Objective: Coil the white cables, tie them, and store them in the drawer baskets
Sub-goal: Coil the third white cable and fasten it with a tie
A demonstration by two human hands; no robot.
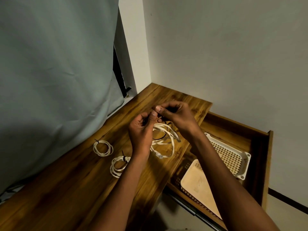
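Both hands were raised just above the wooden desk, close together near its far right part. The left hand had its fingers curled, thumb and forefinger pinching a thin black tie; the right hand likewise pinched the tie from the other side, fingertips of the two hands almost touching. The black tie looped down below the hands around a loose white cable, which hung and lay in several uneven turns on the desk, one end with a clear plug resting near the left wrist. Two finished coils lay on the desk to the left, well apart from the hands: a far coil and a near coil, each bound by a dark tie, the near one just beside the left forearm. To the right the drawer stood open; inside it were a white perforated basket further back and a beige basket nearer, partly hidden by the right forearm. A grey curtain hung at left.
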